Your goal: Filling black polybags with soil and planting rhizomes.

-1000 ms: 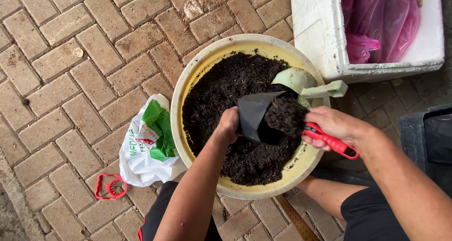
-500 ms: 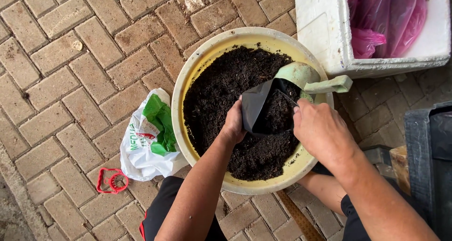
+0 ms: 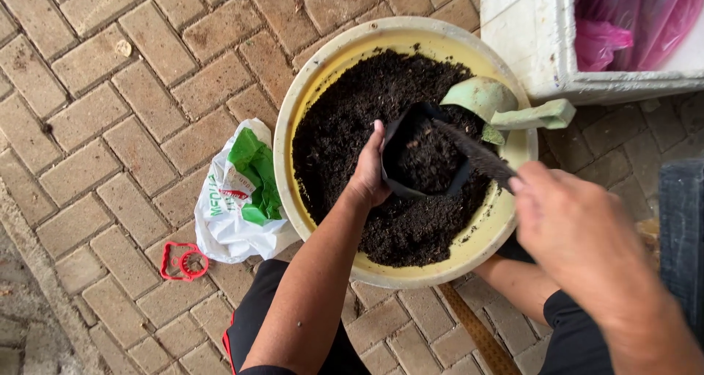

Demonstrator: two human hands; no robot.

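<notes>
- The left hand (image 3: 369, 171) pinches one side of a soft black nursery bag (image 3: 424, 157) to keep its mouth open. The bag sits on the potting soil (image 3: 352, 118) towards the right rim of the yellow basin (image 3: 308, 96) and looks part full. The grip covers only one lip, so the far side could fold in — then the next load would land on the outside of the bag.
- The right hand (image 3: 568, 232) is close to the camera and blurred. It is closed around the handle of a dark trowel (image 3: 473, 155), whose blade reaches into the bag's mouth. I cannot make out the handle itself. If the blade tips too quickly, soil could spill past the narrow opening and back into the basin.
- The bag has no stiff base, so it may slump or topple sideways on the loose soil if the left hand eases off.
- A pale green scoop (image 3: 506, 105) lies over the basin's right rim, just beside the bag, with its handle sticking out over the edge. A knock from the right forearm could send it onto the brick paving (image 3: 110, 126).
- A white and green plastic bag (image 3: 238, 195) lies against the basin's left side — spilled soil there could get into it.
</notes>
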